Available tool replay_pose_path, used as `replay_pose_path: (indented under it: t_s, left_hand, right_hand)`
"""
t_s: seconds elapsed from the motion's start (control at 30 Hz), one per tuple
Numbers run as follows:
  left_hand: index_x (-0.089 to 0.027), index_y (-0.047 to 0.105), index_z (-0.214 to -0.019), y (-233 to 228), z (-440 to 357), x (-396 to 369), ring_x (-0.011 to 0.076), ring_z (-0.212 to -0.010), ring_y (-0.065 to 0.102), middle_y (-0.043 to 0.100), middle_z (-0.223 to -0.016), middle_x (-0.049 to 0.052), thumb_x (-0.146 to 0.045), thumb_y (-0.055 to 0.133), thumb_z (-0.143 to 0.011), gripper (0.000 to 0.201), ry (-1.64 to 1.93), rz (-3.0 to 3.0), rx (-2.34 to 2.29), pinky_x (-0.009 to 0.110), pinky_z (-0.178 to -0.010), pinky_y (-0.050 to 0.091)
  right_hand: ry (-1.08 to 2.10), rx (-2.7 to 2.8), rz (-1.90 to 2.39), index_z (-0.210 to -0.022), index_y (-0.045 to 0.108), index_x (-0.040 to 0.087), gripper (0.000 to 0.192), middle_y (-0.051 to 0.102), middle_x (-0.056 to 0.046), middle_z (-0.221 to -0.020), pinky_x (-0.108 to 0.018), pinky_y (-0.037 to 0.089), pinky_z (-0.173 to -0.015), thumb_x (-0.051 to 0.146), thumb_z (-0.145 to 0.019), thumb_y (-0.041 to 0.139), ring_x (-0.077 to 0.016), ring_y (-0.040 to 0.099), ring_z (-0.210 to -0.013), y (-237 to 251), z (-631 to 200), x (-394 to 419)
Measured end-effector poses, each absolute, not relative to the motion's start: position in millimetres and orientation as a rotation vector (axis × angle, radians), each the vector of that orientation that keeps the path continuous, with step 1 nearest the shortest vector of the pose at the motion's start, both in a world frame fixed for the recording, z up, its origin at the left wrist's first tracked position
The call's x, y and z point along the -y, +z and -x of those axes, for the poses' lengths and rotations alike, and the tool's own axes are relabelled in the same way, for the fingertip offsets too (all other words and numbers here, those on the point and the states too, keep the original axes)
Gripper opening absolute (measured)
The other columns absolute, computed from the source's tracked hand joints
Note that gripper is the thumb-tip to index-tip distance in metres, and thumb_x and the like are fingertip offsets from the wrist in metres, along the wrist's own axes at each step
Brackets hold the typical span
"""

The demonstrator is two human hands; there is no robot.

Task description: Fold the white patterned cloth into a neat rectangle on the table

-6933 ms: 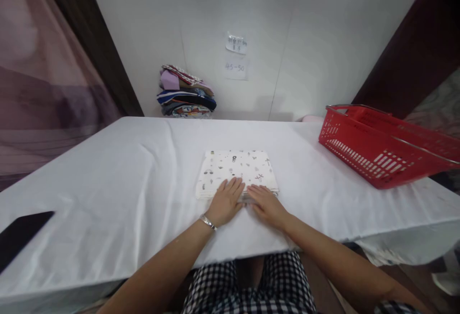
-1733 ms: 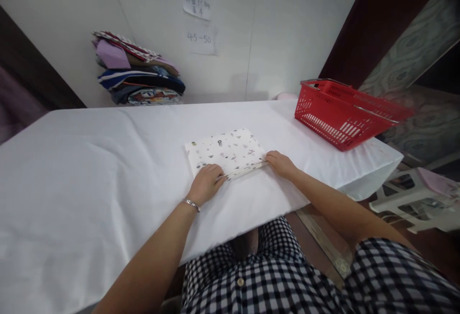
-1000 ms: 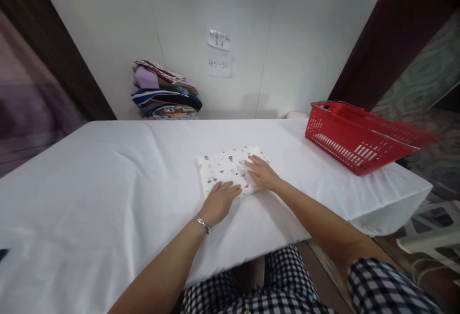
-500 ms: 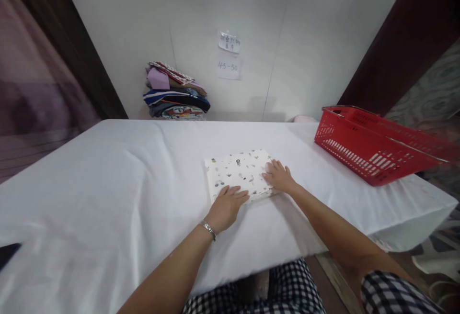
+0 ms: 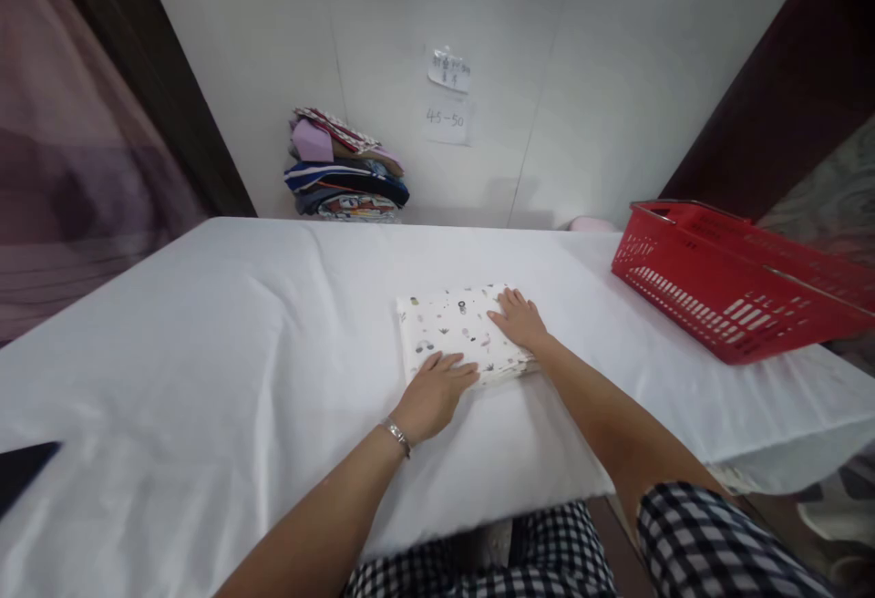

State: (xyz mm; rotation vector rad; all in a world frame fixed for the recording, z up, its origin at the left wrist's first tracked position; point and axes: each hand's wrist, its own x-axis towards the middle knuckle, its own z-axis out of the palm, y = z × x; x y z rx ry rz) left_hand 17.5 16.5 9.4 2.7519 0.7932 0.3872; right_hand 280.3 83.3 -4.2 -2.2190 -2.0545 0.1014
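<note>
Now both hands press flat on the folded cloth.

Left hand (image 5: 433,395) and right hand (image 5: 519,319) lie open on the white, picture-dotted folded cloth (image 5: 460,332), mid-table on the white tablecloth (image 5: 205,343). It looks like smoothing.

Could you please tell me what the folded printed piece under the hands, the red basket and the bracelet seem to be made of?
Folded piece: soft matte fabric, likely cotton; stacked layers show at its edge under the left hand and right hand.
Basket: glossy red plastic with moulded slots; the handle looks like metal.
Bracelet: shiny silver-coloured metal, apparently.
</note>
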Motion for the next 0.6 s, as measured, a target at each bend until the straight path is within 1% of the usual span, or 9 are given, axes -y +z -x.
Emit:
replay_pose_path:
  t_s: [0.17,0.23,0.3,0.33,0.4,0.5,0.6]
  left_hand:
    - [-0.029,0.059,-0.113,12,-14,-16,0.0201,-0.123,0.044,0.059,-0.124,-0.002,-0.028,0.045,-0.088,0.029,0.528,-2.639,-0.774,0.046,-0.106,0.029]
    - [-0.027,0.061,-0.108,14,-13,-19,0.0191,-0.12,0.047,0.061,-0.121,0.0,-0.034,0.044,-0.089,0.027,0.639,-2.576,-0.801,0.044,-0.104,0.033]
    - [-0.024,0.062,-0.107,16,-14,-26,0.0191,-0.122,0.046,0.06,-0.122,0.003,-0.036,0.042,-0.089,0.029,0.777,-2.51,-0.917,0.042,-0.103,0.035]
    - [-0.023,0.062,-0.108,17,-14,-30,0.0199,-0.125,0.043,0.058,-0.125,0.004,-0.036,0.041,-0.089,0.031,0.832,-2.486,-0.998,0.042,-0.104,0.035]
    - [-0.021,0.059,-0.115,19,-16,-39,0.0227,-0.132,0.033,0.048,-0.135,0.006,-0.039,0.042,-0.088,0.037,0.857,-2.479,-1.162,0.045,-0.107,0.03]
    - [-0.022,0.049,-0.128,14,-17,-49,0.0264,-0.137,0.019,0.032,-0.146,0.007,-0.046,0.043,-0.086,0.049,0.649,-2.525,-1.303,0.051,-0.11,0.018]
    - [-0.024,0.041,-0.134,1,-17,-52,0.0257,-0.138,0.016,0.029,-0.148,0.005,-0.052,0.038,-0.087,0.055,0.439,-2.525,-1.341,0.052,-0.111,0.013]
  right_hand:
    - [0.041,2.039,2.197,-0.139,0.031,0.019,0.064,0.017,-0.008,-0.151,-0.045,0.018,-0.108,0.058,-0.09,0.021,-0.0239,0.01,-0.139,-5,-277,-81]
    - [0.021,2.035,2.181,-0.138,0.032,0.019,0.063,0.019,-0.008,-0.15,-0.045,0.02,-0.107,0.058,-0.09,0.021,-0.0242,0.011,-0.139,-5,-276,-80]
    - [0.022,2.035,2.166,-0.137,0.034,0.019,0.062,0.02,-0.008,-0.15,-0.044,0.023,-0.106,0.058,-0.09,0.022,-0.0247,0.012,-0.138,-6,-277,-80]
    - [0.028,2.034,2.164,-0.137,0.035,0.02,0.061,0.02,-0.008,-0.15,-0.044,0.023,-0.106,0.057,-0.09,0.022,-0.025,0.012,-0.138,-6,-277,-80]
    - [0.047,2.029,2.165,-0.137,0.035,0.021,0.06,0.02,-0.007,-0.15,-0.045,0.024,-0.105,0.057,-0.09,0.022,-0.0254,0.012,-0.138,-5,-278,-80]
    - [0.061,2.033,2.16,-0.137,0.035,0.021,0.059,0.02,-0.007,-0.15,-0.046,0.024,-0.105,0.056,-0.091,0.022,-0.0254,0.012,-0.138,-5,-278,-80]
    - [0.053,2.042,2.143,-0.135,0.037,0.022,0.055,0.022,-0.007,-0.15,-0.046,0.026,-0.105,0.053,-0.091,0.024,-0.0256,0.014,-0.138,-4,-278,-80]
